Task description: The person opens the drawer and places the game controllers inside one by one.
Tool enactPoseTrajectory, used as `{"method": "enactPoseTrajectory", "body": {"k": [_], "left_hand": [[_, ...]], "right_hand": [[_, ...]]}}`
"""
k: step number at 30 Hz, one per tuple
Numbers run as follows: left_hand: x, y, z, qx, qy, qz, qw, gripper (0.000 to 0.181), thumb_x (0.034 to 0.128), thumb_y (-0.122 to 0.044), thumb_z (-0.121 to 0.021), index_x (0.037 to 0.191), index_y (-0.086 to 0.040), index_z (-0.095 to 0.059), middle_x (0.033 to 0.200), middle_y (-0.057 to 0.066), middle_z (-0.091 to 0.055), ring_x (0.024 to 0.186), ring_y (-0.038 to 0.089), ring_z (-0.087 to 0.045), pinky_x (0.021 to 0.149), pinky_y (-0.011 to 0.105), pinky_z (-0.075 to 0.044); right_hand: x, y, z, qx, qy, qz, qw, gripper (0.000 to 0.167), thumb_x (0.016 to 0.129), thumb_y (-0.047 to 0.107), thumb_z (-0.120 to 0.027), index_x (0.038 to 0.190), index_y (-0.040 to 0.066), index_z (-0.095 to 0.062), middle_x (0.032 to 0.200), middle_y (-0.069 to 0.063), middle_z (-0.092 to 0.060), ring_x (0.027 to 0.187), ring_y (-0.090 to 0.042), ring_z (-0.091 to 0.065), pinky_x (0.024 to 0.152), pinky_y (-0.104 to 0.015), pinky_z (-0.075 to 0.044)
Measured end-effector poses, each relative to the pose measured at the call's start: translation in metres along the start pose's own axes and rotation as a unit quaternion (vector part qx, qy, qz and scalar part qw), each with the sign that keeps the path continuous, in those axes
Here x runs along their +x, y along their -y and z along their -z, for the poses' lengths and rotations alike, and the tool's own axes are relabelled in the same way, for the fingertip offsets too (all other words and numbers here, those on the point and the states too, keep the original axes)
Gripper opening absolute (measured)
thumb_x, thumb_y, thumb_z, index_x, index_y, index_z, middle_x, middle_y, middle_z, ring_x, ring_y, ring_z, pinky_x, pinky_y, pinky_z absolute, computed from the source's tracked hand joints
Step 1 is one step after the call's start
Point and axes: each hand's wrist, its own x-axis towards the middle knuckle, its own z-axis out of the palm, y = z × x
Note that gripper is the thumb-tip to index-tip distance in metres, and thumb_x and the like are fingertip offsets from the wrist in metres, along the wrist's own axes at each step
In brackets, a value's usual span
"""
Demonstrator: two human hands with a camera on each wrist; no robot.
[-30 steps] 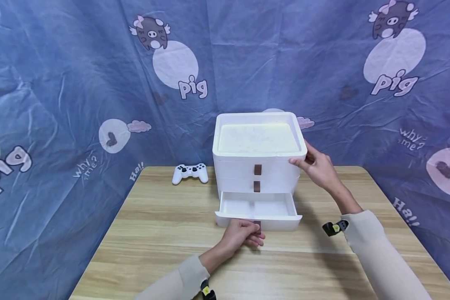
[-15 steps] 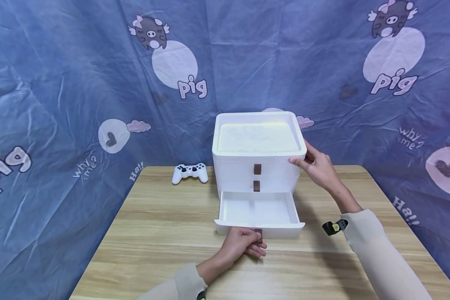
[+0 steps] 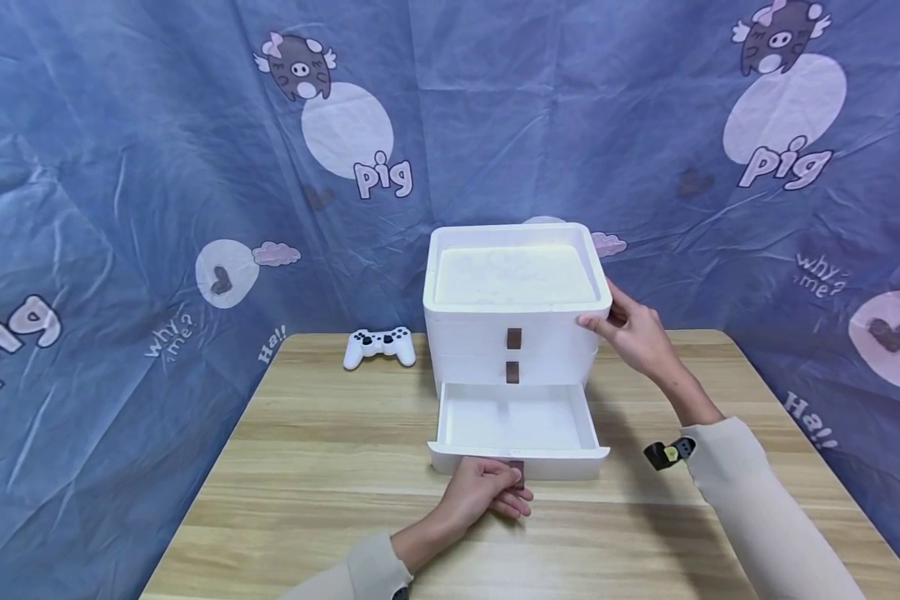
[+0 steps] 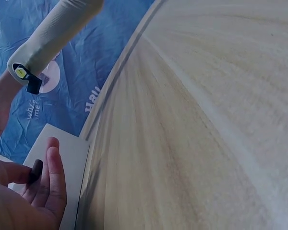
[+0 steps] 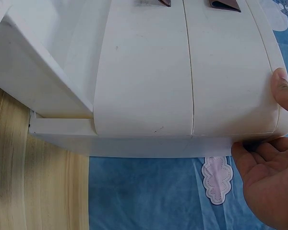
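Observation:
A white storage box [image 3: 468,346] with three drawers and a tray top stands at the back of the table. Its bottom drawer [image 3: 513,417] is pulled out and holds nothing visible. My left hand [image 3: 480,492] pinches the brown pull tab [image 3: 518,475] of that drawer between thumb and fingers; in the left wrist view the dark tab [image 4: 36,171] shows at the thumb tip. At the box's upper right corner my right hand [image 3: 637,333] grips, thumb on the front and fingers along the side. The right wrist view shows the same hold by the hand [image 5: 273,172].
A white game controller [image 3: 379,346] lies left of the box on the wooden table [image 3: 307,467]. Two upper drawers with brown tabs [image 3: 513,337] are closed. Blue patterned cloth [image 3: 157,167] hangs behind and at both sides.
The bottom drawer has come further out toward me, with my left hand on its tab. It has barely moved in the last half second. My right hand keeps its place on the corner.

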Motion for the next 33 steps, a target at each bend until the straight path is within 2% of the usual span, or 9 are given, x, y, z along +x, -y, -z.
{"method": "enactPoseTrajectory", "body": {"k": [4, 10, 12, 15, 17, 20, 25, 31, 33], "left_hand": [[0.001, -0.002, 0.002, 0.008, 0.006, 0.015, 0.9998, 0.030, 0.1034, -0.010, -0.066, 0.108, 0.019, -0.070, 0.096, 0.028, -0.079, 0.068, 0.015, -0.078, 0.066, 0.029, -0.065], [0.001, -0.014, 0.008, 0.054, 0.024, 0.053, 0.9968, 0.019, 0.1022, -0.008, -0.066, 0.106, 0.009, -0.073, 0.095, 0.025, -0.079, 0.071, 0.021, -0.080, 0.068, 0.032, -0.066], [0.000, -0.019, 0.011, 0.078, 0.034, 0.060, 0.9946, 0.018, 0.1020, -0.007, -0.065, 0.108, 0.008, -0.073, 0.095, 0.026, -0.079, 0.072, 0.023, -0.080, 0.069, 0.034, -0.066], [-0.001, -0.029, 0.015, 0.114, 0.043, 0.062, 0.9905, 0.018, 0.1016, -0.006, -0.064, 0.111, 0.007, -0.074, 0.096, 0.026, -0.079, 0.071, 0.024, -0.080, 0.069, 0.036, -0.067], [-0.002, -0.035, 0.017, 0.138, 0.043, 0.059, 0.9877, 0.018, 0.1011, -0.005, -0.065, 0.111, 0.005, -0.075, 0.094, 0.026, -0.079, 0.070, 0.023, -0.079, 0.069, 0.037, -0.067], [-0.001, -0.045, 0.022, 0.166, 0.041, 0.046, 0.9842, 0.017, 0.1011, -0.006, -0.065, 0.108, 0.004, -0.077, 0.092, 0.024, -0.079, 0.068, 0.022, -0.078, 0.069, 0.038, -0.067], [0.003, -0.063, 0.034, 0.184, 0.036, 0.025, 0.9819, 0.017, 0.1017, -0.008, -0.067, 0.105, 0.006, -0.076, 0.087, 0.020, -0.079, 0.066, 0.017, -0.076, 0.070, 0.040, -0.067], [0.011, -0.083, 0.056, 0.209, 0.033, 0.009, 0.9774, 0.024, 0.1025, -0.011, -0.068, 0.108, 0.012, -0.070, 0.080, 0.010, -0.078, 0.064, 0.014, -0.074, 0.073, 0.048, -0.067], [0.014, -0.089, 0.066, 0.214, 0.025, -0.002, 0.9765, 0.022, 0.1020, -0.011, -0.068, 0.106, 0.011, -0.069, 0.079, 0.008, -0.076, 0.065, 0.014, -0.073, 0.072, 0.045, -0.067]], "right_hand": [[0.000, 0.001, 0.001, -0.004, 0.004, -0.003, 1.0000, 0.085, 0.100, 0.040, -0.076, 0.168, 0.019, -0.030, 0.145, -0.031, -0.062, 0.132, -0.046, -0.064, 0.082, -0.002, -0.045], [0.000, 0.002, 0.001, -0.013, 0.005, -0.012, 0.9998, 0.086, 0.099, 0.041, -0.077, 0.168, 0.019, -0.030, 0.147, -0.029, -0.061, 0.133, -0.044, -0.064, 0.091, -0.022, -0.056], [0.000, 0.002, 0.001, -0.011, 0.004, -0.015, 0.9998, 0.086, 0.099, 0.042, -0.077, 0.168, 0.019, -0.030, 0.147, -0.029, -0.061, 0.133, -0.044, -0.064, 0.090, -0.019, -0.055], [0.000, 0.001, 0.000, -0.007, 0.004, -0.013, 0.9999, 0.086, 0.099, 0.041, -0.077, 0.168, 0.018, -0.030, 0.146, -0.030, -0.062, 0.132, -0.044, -0.064, 0.085, -0.008, -0.049], [0.000, 0.000, 0.000, -0.005, 0.002, -0.011, 0.9999, 0.086, 0.099, 0.041, -0.077, 0.168, 0.018, -0.031, 0.145, -0.030, -0.062, 0.132, -0.044, -0.064, 0.082, -0.002, -0.044], [0.000, 0.000, 0.000, -0.004, 0.001, -0.007, 1.0000, 0.086, 0.099, 0.040, -0.077, 0.168, 0.018, -0.031, 0.145, -0.031, -0.062, 0.131, -0.045, -0.065, 0.081, -0.001, -0.043], [0.000, 0.001, 0.001, -0.002, 0.002, -0.006, 1.0000, 0.085, 0.099, 0.039, -0.077, 0.168, 0.019, -0.031, 0.144, -0.031, -0.062, 0.131, -0.045, -0.065, 0.080, 0.000, -0.042], [0.000, 0.002, 0.000, 0.005, 0.006, -0.006, 0.9999, 0.086, 0.099, 0.038, -0.077, 0.168, 0.018, -0.030, 0.145, -0.031, -0.061, 0.132, -0.045, -0.064, 0.080, 0.002, -0.041], [0.000, 0.002, 0.000, 0.001, 0.006, -0.007, 1.0000, 0.086, 0.099, 0.039, -0.077, 0.168, 0.018, -0.030, 0.146, -0.031, -0.060, 0.133, -0.045, -0.063, 0.083, -0.002, -0.046]]}}
